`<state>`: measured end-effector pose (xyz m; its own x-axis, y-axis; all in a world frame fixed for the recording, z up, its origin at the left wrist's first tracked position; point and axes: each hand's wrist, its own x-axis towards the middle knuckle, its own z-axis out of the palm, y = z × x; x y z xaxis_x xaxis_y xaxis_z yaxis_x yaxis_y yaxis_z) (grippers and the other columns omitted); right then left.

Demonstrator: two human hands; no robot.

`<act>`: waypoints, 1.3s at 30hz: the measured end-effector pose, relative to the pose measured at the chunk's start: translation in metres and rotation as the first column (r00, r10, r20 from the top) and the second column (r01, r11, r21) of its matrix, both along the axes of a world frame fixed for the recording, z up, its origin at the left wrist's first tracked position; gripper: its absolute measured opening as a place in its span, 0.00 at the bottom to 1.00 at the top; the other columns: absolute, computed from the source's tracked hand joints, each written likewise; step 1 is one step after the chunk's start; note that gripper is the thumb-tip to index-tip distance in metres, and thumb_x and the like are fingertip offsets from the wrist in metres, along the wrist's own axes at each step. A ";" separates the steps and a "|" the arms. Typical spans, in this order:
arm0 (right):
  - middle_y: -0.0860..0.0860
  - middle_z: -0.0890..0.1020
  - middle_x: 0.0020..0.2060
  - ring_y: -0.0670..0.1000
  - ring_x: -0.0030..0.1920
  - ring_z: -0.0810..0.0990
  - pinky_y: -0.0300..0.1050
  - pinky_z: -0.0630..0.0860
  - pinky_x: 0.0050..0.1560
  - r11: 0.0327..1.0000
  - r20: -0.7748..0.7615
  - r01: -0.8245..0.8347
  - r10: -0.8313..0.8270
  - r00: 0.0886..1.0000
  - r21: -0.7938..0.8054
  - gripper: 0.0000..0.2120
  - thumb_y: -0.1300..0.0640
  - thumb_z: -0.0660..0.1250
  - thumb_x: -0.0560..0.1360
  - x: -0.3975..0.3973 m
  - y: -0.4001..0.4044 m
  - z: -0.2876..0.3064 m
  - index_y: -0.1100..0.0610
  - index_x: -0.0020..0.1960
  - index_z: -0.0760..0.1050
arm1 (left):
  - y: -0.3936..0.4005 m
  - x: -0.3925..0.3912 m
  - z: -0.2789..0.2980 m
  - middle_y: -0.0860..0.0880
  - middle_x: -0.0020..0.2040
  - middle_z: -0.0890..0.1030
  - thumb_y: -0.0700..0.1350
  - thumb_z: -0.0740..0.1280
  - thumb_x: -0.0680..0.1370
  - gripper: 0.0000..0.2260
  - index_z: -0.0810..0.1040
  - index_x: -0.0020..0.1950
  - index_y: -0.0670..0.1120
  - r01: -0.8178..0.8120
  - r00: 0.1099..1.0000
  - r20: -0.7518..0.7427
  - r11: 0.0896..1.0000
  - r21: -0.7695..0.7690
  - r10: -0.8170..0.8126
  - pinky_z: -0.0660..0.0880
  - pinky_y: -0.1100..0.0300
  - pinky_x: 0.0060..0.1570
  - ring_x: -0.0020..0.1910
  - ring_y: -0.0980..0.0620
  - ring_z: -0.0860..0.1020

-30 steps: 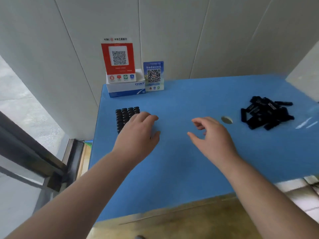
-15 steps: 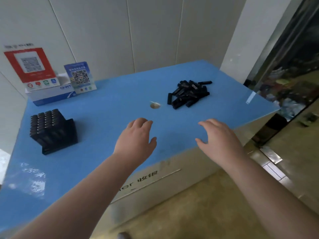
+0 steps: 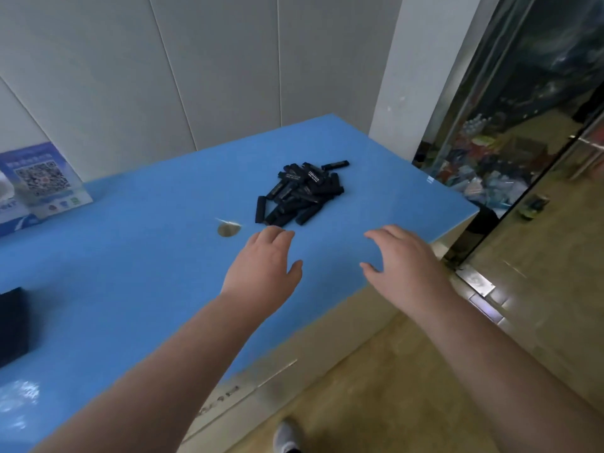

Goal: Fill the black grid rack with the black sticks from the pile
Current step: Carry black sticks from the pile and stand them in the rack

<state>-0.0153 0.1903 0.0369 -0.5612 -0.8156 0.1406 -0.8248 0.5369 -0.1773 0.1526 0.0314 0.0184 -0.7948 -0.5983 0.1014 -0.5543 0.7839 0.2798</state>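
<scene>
At the far left edge, only a dark corner of the black grid rack (image 3: 11, 325) is seen, resting on the blue table (image 3: 137, 256); its slots are out of view. Behind it, a blue card with a square code (image 3: 44, 178) is propped against the wall. A small round hole (image 3: 227, 229) is set in the tabletop, just left of the left hand (image 3: 264, 266). That hand is held palm down with fingers loosely spread, nothing gripped. The pile of black sticks (image 3: 299, 192) lies ahead of it, slightly to the right, the nearest sticks just beyond its fingertips. The sticks are heaped at mixed angles, many running diagonally from near-left to far-right. The right hand (image 3: 403, 266) is likewise held apart and empty, further to the right. The left hand is judged the nearer to the pile, so a short forward reach is called for.
</scene>
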 end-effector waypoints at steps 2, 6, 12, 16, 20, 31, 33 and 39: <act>0.48 0.76 0.64 0.52 0.64 0.74 0.48 0.72 0.63 1.000 -0.002 0.008 -0.008 1.000 0.013 0.24 0.48 0.69 0.77 -0.018 -0.012 0.000 0.53 0.71 0.72 | -0.015 -0.021 -0.004 0.51 0.72 0.66 0.55 0.60 0.81 0.25 0.63 0.76 0.48 0.013 1.000 -0.004 1.000 0.017 -0.013 0.64 0.57 0.69 0.72 0.49 0.64; 0.48 0.77 0.63 0.52 0.64 0.74 0.49 0.73 0.64 1.000 0.011 0.024 -0.024 1.000 0.002 0.23 0.48 0.69 0.77 -0.050 -0.034 0.000 0.53 0.70 0.72 | -0.044 -0.059 -0.009 0.51 0.72 0.67 0.52 0.60 0.82 0.23 0.64 0.76 0.47 0.039 0.999 0.012 0.999 0.031 -0.039 0.64 0.57 0.69 0.71 0.49 0.65; 0.47 0.76 0.64 0.51 0.65 0.73 0.47 0.71 0.64 1.000 0.053 -0.017 0.016 0.998 0.010 0.23 0.49 0.68 0.78 -0.085 -0.063 -0.008 0.53 0.71 0.72 | -0.079 -0.100 -0.019 0.50 0.70 0.70 0.45 0.61 0.82 0.21 0.66 0.75 0.47 0.018 0.999 0.029 1.000 0.018 -0.019 0.66 0.54 0.68 0.69 0.46 0.67; 0.47 0.76 0.64 0.51 0.65 0.73 0.47 0.72 0.64 0.997 0.095 -0.071 0.071 0.993 0.006 0.22 0.49 0.68 0.78 -0.114 -0.083 -0.019 0.53 0.70 0.72 | -0.094 -0.125 -0.030 0.52 0.72 0.68 0.35 0.59 0.78 0.26 0.66 0.76 0.49 0.006 0.997 0.074 1.000 -0.026 -0.004 0.63 0.56 0.69 0.71 0.47 0.64; 0.47 0.77 0.61 0.52 0.63 0.74 0.47 0.73 0.62 0.990 0.123 -0.142 0.142 0.982 -0.008 0.21 0.50 0.69 0.77 -0.142 -0.105 -0.027 0.53 0.68 0.74 | -0.105 -0.147 -0.036 0.52 0.72 0.69 0.35 0.60 0.76 0.26 0.67 0.74 0.49 -0.018 0.993 0.118 0.997 -0.071 0.026 0.63 0.56 0.69 0.69 0.47 0.65; 0.46 0.78 0.60 0.51 0.62 0.75 0.46 0.74 0.60 0.945 0.169 -0.327 0.324 0.931 -0.015 0.20 0.50 0.68 0.77 -0.196 -0.150 -0.044 0.51 0.68 0.74 | -0.123 -0.177 -0.052 0.53 0.64 0.77 0.44 0.64 0.79 0.15 0.77 0.65 0.53 0.011 0.992 0.129 0.989 -0.149 0.008 0.72 0.53 0.62 0.62 0.47 0.73; 0.45 0.77 0.60 0.51 0.62 0.75 0.46 0.74 0.59 0.939 0.178 -0.343 0.340 0.923 -0.013 0.19 0.49 0.68 0.77 -0.200 -0.154 -0.047 0.50 0.67 0.74 | -0.125 -0.177 -0.056 0.53 0.59 0.80 0.44 0.68 0.78 0.12 0.80 0.61 0.52 0.014 0.998 0.067 0.979 -0.206 0.000 0.75 0.52 0.56 0.57 0.46 0.77; 0.46 0.77 0.59 0.52 0.62 0.75 0.49 0.76 0.57 0.916 0.186 -0.402 0.398 0.898 -0.016 0.19 0.50 0.68 0.77 -0.206 -0.168 -0.046 0.52 0.67 0.75 | -0.118 -0.180 -0.043 0.50 0.49 0.83 0.44 0.68 0.79 0.08 0.82 0.56 0.45 -0.225 0.916 -0.381 0.947 -0.228 0.126 0.73 0.56 0.50 0.48 0.49 0.79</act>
